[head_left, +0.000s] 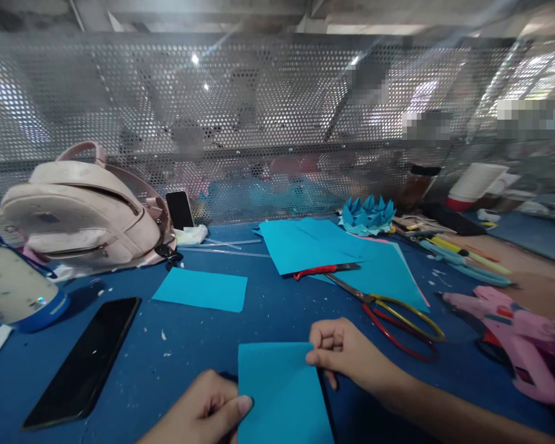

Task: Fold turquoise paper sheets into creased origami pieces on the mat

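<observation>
A sheet of blue paper (280, 394) is held up over the near edge of the table, its lower end cut off by the frame. My left hand (208, 407) pinches its left side, thumb on top. At the upper right corner, my right hand (342, 354) grips the paper between thumb and curled fingers. Beyond the hands lies a smaller blue paper rectangle (203, 288). To the right of it, a stack of blue sheets (309, 243) partly covers red-handled scissors (319, 270). Larger scissors with red and yellow handles (398, 317) rest beside my right hand.
A black phone (86, 361) and a bottle (21, 283) are at left, before a pale pink backpack (83, 209). A pink glue gun (513, 339) and light-blue pliers (462, 262) lie at right. A folded blue paper piece (367, 216) stands near the perforated metal panel (268, 123).
</observation>
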Action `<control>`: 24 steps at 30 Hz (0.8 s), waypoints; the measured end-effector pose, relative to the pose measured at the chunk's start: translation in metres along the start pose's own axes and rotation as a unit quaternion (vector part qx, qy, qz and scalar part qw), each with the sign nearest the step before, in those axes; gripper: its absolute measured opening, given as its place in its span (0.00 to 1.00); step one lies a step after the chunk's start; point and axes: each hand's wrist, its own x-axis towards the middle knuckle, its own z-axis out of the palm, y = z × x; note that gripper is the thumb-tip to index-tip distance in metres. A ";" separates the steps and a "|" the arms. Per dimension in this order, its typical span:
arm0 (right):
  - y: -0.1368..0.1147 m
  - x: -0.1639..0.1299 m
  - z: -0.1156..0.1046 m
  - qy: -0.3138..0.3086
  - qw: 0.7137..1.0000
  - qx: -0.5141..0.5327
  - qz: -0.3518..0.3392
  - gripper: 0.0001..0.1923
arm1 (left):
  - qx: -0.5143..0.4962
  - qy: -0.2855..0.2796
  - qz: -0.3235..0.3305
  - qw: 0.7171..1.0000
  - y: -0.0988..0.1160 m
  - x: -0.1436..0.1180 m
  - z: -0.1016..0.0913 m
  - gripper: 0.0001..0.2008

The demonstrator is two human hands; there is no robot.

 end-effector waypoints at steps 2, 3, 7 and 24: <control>0.001 0.000 0.000 0.006 1.000 0.004 -0.021 0.24 | -0.002 -0.002 0.001 1.000 0.000 0.001 0.000 0.30; 0.001 -0.001 0.001 0.004 1.000 0.005 -0.030 0.25 | -0.001 -0.002 0.000 1.000 0.001 0.002 -0.001 0.30; 0.000 -0.002 0.002 -0.004 0.999 0.006 -0.032 0.25 | 0.011 0.003 -0.005 1.000 0.004 0.001 0.000 0.30; -0.007 -0.005 0.004 0.014 0.998 0.028 -0.047 0.21 | 0.023 0.006 -0.014 1.000 0.007 -0.001 -0.001 0.31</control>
